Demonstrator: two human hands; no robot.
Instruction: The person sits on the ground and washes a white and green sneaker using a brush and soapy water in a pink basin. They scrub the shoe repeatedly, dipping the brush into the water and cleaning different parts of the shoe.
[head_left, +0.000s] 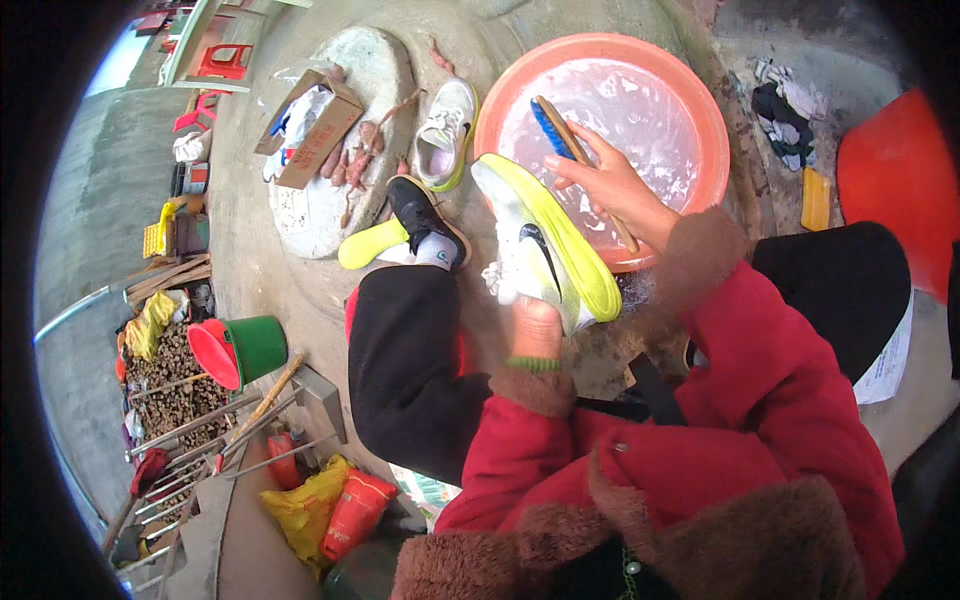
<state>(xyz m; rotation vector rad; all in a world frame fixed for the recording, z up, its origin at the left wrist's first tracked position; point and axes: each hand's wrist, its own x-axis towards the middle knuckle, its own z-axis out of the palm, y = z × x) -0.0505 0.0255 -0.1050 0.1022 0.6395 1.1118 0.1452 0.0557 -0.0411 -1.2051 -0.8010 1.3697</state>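
My left hand [537, 328] grips a white sneaker [545, 235] near its heel end, the fingers mostly hidden by the shoe. The sneaker is tilted, its neon-yellow sole facing right and a dark curved mark on its side. In my right hand [622, 190] is a wooden-handled scrub brush [550, 128] with blue bristles, held above the basin and apart from the sneaker. The pinkish-orange basin [716, 150] contains cloudy, foamy water. A matching sneaker [446, 135] rests left of the basin. Beside my black shoe [425, 215] lies a neon-yellow insole [370, 243].
A round stone slab [375, 60] bears an open cardboard box [322, 140] and several reddish tubers [358, 165]. Right of the basin are dark and white cloths [785, 120], a yellow block [815, 200] and a large red container [895, 185]. A green bucket [260, 345] stands left.
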